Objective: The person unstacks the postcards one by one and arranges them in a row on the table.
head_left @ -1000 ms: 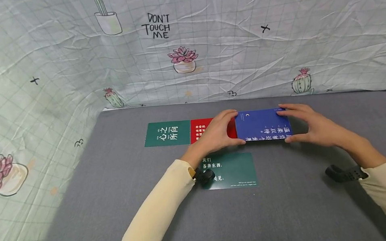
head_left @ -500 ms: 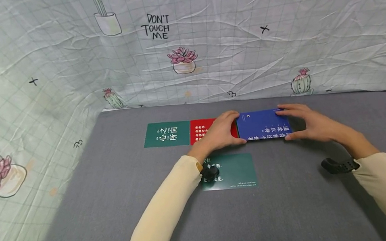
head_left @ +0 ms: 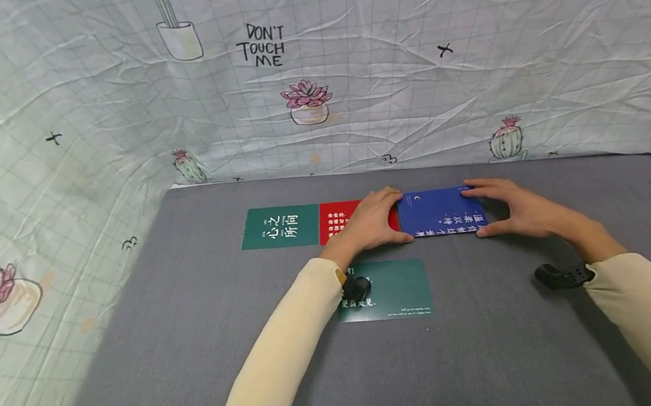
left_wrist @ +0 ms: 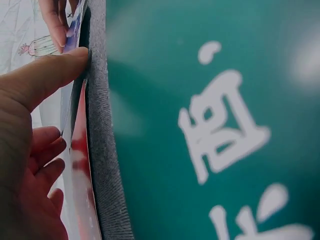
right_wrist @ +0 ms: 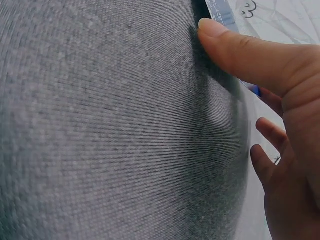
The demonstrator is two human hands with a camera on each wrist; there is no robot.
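Note:
A blue card [head_left: 444, 210] with white characters lies at the far side of the grey table, its right end showing. My left hand [head_left: 368, 223] grips its left end, thumb at the near edge and fingers at the far edge. At the right end, my right hand [head_left: 524, 208] holds the same card between thumb and fingers. Under my left hand a red card [head_left: 338, 220] is partly hidden, its right side meeting the blue one. In the right wrist view the right thumb [right_wrist: 245, 52] is at the card's near edge.
A green card [head_left: 261, 228] adjoins the red card on the left. Nearer me, another green card [head_left: 401, 289] lies partly beneath my left wrist; it fills much of the left wrist view. A patterned cloth [head_left: 387, 106] stands behind the grey table [head_left: 155, 362].
The blue card has settled lower, its shadowed near edge now closer to the table, and has shifted slightly beside the red card. Both hands keep holding it; my forearms have drifted a little.

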